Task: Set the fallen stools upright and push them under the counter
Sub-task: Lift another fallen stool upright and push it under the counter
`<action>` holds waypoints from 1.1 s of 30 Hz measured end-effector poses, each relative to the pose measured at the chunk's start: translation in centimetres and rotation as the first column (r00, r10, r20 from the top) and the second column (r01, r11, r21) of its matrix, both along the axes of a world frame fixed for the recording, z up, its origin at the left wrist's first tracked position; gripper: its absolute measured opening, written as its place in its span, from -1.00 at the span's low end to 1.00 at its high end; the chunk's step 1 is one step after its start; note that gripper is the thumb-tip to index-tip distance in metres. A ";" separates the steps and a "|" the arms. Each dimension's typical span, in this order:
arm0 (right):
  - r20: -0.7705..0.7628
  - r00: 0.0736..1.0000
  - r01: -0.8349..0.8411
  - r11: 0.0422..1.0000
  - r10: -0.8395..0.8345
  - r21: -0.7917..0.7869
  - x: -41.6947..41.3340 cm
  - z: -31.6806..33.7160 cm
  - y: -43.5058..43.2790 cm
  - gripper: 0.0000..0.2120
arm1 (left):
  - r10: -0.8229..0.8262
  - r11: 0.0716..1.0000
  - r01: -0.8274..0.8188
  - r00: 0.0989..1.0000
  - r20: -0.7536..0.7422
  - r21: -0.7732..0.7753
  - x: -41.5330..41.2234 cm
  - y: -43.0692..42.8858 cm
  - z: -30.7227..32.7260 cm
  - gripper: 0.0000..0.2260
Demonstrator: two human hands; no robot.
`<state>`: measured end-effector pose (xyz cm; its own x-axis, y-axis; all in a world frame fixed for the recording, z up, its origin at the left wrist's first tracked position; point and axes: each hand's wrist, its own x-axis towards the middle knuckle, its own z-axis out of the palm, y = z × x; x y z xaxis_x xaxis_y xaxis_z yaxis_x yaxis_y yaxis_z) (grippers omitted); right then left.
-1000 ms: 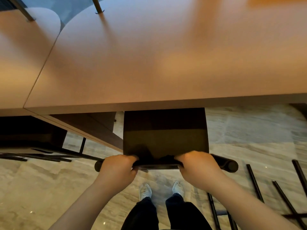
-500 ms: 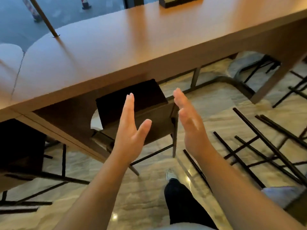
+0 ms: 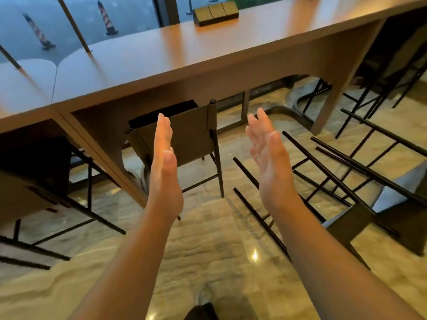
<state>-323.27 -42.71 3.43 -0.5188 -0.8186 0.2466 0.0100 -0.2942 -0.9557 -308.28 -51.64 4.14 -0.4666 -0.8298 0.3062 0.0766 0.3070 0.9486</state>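
A brown stool (image 3: 191, 135) stands upright with its seat tucked under the long wooden counter (image 3: 175, 56). My left hand (image 3: 164, 167) and my right hand (image 3: 270, 162) hover in front of it, palms facing each other, fingers straight, holding nothing and touching nothing. At the right, a fallen stool (image 3: 360, 188) lies on its side on the marble floor, its black legs pointing toward the counter and its grey seat toward me.
Another stool (image 3: 30, 181) stands under the neighbouring counter section at the left. More black-legged stools (image 3: 388, 84) stand beyond the counter's right support leg (image 3: 332, 102). A dark box (image 3: 216, 12) rests on the countertop. Polished floor stretches below my arms.
Both hands let go of the brown stool's back and lifted away, open. The view has swung back and to the right, bringing the fallen stool into sight.
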 end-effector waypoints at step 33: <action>0.029 0.922 0.380 0.918 -0.386 0.115 8.7 -3.7 57.7 -0.18 | -0.322 0.930 0.320 0.947 -0.020 0.183 6.7 51.8 -5.4 -0.10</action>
<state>-314.58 14.96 -0.24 -0.8071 -0.5746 0.1356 -0.0345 -0.1834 -0.9824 -301.59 0.16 -1.26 -0.7194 -0.6763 0.1585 0.1325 0.0904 0.9871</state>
